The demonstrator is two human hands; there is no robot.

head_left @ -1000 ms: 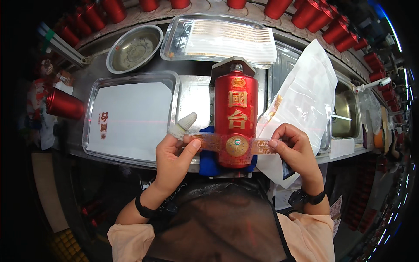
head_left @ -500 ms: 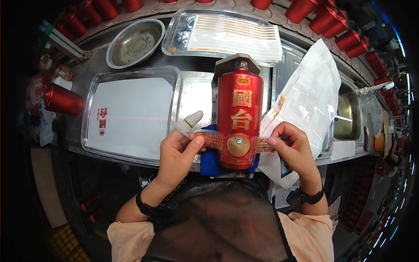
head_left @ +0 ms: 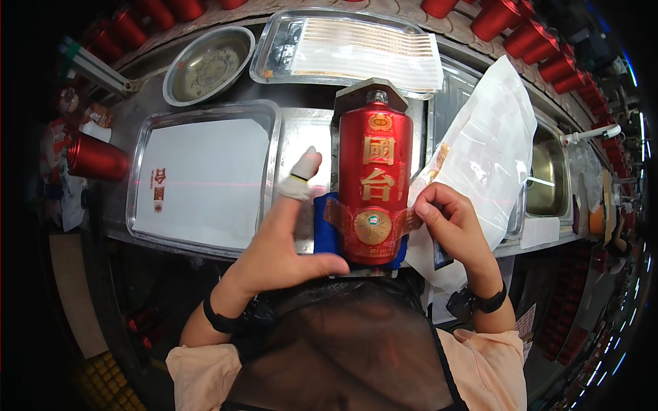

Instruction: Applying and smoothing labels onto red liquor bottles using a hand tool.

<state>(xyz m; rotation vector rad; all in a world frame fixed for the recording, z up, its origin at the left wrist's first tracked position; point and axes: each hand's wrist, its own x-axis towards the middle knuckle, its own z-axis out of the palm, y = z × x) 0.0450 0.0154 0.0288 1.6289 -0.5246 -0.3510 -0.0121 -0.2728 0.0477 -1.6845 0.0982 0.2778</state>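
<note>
A red bottle [head_left: 358, 185] with gold lettering lies in front of me, its neck against a dark angled holder [head_left: 355, 96] and its base over a blue cloth [head_left: 327, 240]. Across its lower part runs a clear decal strip [head_left: 336, 214] with a round gold emblem in the middle. My right hand [head_left: 456, 222] pinches the strip's right end beside the bottle. Left of the bottle, my left hand [head_left: 281, 240] is spread, thumb and fingers apart, holding nothing. A white finger cover [head_left: 296, 185] sits on one of its fingers. The strip's left end hangs free.
At left a metal tray [head_left: 140, 185] holds a white sheet with a small decal. Behind stand a metal bowl [head_left: 171, 77] and a tray [head_left: 260, 61] with striped sheets. White paper [head_left: 493, 144] lies at right beside a sink [head_left: 550, 164]. A red bottle [head_left: 96, 156] lies far left.
My left hand has let go of the strip's left end and opened, moving a little left. My right hand still pinches the right end, slightly higher and closer to the bottle.
</note>
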